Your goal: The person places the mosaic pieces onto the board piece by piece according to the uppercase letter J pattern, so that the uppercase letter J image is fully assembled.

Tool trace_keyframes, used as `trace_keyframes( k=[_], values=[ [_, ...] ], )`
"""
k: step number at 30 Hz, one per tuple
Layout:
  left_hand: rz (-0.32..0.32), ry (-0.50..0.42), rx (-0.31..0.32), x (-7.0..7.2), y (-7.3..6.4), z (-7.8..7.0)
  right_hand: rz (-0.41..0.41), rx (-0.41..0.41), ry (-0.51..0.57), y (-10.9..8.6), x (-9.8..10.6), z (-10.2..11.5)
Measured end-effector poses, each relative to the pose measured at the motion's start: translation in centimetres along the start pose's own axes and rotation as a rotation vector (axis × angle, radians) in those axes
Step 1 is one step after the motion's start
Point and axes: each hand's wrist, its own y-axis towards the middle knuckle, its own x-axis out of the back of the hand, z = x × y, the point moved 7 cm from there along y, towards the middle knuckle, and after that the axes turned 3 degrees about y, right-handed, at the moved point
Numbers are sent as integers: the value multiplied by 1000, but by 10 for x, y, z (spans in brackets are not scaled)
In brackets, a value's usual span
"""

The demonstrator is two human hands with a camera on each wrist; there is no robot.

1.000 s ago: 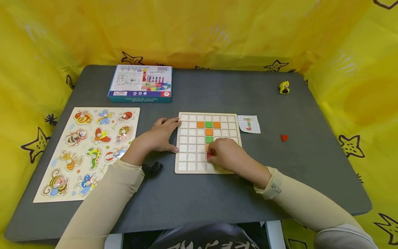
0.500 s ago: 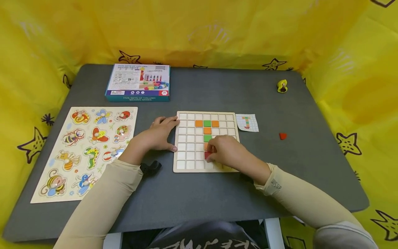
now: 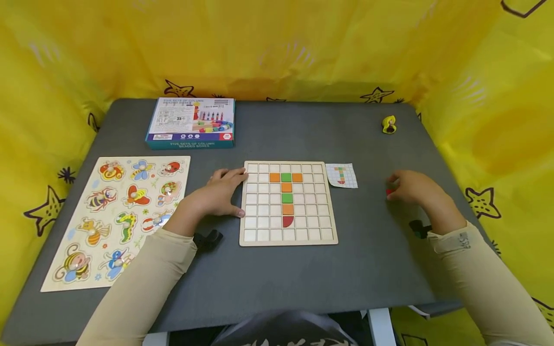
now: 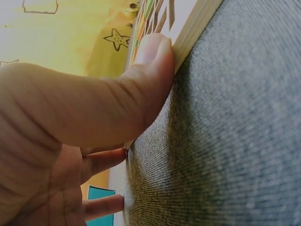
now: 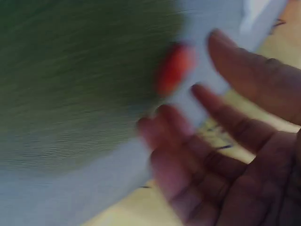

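A wooden grid board (image 3: 289,243) lies mid-table. Orange tiles (image 3: 274,178) and green tiles (image 3: 286,198) form a T in its cells, with a red rounded tile (image 3: 287,221) at the stem's lower end. My left hand (image 3: 218,194) rests at the board's left edge; its thumb (image 4: 153,61) touches that edge in the left wrist view. Over on the right, my right hand (image 3: 413,188) is at a loose red tile (image 3: 389,192). The blurred right wrist view shows spread fingers and thumb, apart from this red tile (image 5: 175,69).
A small printed grid card (image 3: 342,176) adjoins the board's right side. On the left lies an insect puzzle board (image 3: 114,223), with a blue-green box (image 3: 190,124) behind it. A small yellow object (image 3: 389,124) sits at the far right. Yellow curtains surround the table.
My right hand has left the red rounded tile in the board and moved right to the loose red tile. My left hand stays at the board's edge. The head view has shifted slightly.
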Motion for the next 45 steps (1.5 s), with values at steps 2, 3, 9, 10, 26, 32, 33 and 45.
trace_keyframes(
  k=[2,3,9,10,26,32,33,45],
  values=[
    [1,-6,2,-2,-2,1,0,11,35,3,-4,-12],
    [0,-6,0,-3,-2,1,-5,14,47,4,-7,-15],
    [-4,2,1,-5,-1,3,-15,17,51,10,-16,-2],
    [-3,3,2,-5,-1,3,-7,21,51,10,-17,0],
    [4,9,0,-2,2,0,-70,154,-76,6,-11,-9],
    [9,7,11,-2,1,1,-87,170,-128,7,-11,-8],
    [8,7,10,-2,1,2,-90,170,-134,7,-11,-7],
    [26,8,18,-2,3,3,-224,435,-197,-2,-24,91]
  ],
)
